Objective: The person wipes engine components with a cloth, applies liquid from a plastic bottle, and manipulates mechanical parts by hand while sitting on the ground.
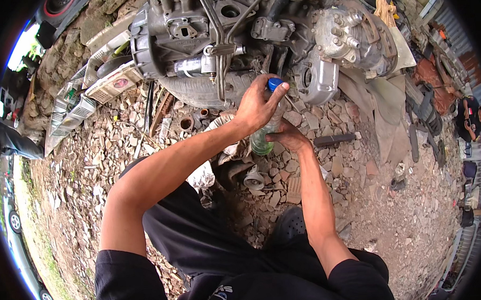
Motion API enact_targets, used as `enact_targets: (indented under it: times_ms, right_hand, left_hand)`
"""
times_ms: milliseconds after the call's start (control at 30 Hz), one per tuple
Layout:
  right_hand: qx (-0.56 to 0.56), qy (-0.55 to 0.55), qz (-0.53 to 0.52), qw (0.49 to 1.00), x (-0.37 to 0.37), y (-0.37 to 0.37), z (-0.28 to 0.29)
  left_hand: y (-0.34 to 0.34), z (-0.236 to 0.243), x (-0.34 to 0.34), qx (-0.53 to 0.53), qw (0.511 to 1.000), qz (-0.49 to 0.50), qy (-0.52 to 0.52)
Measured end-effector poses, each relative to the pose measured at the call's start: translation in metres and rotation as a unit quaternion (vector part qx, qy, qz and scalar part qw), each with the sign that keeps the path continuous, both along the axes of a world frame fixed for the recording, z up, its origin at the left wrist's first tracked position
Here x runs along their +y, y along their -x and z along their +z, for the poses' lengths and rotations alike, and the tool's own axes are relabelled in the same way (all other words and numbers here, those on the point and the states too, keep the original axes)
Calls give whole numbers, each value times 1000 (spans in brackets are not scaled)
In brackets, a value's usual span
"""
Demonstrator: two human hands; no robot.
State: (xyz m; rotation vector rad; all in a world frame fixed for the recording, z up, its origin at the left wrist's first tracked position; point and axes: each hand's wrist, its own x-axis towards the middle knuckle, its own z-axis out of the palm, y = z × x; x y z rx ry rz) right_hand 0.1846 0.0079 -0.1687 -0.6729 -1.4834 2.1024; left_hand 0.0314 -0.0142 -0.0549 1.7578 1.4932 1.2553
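Translucent green-tinted cylindrical bottle (261,143), round blue cap (274,84) | left grip (262,102): closed around capped end | right grip (289,137): curled closed around body | base: angular stone rubble (336,167)

Bottle (260,144) is in frt of engine (184,32), crates (106,90) L, bar (334,139) R.

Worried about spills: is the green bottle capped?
Apparently capped: a blue cap tops the bottle, though the left hand hides its neck.
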Motion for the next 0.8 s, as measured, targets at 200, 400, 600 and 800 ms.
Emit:
enact_targets:
  times_ms: [200,400,600,800]
  right_hand:
    - [-39,15,44,998,2,-12,-1]
    - [-100,-22,-39,994,12,-17,-10]
    - [-144,-13,-123,982,13,11,39]
    - [-120,66,-144,980,60,48,29]
  left_hand:
    - [4,30,1,140,960,-18,-244]
    - [36,77,-14,74,933,-84,-342]
    - [98,111,-9,17,903,2,-430]
    - [132,100,-3,-110,968,181,-132]
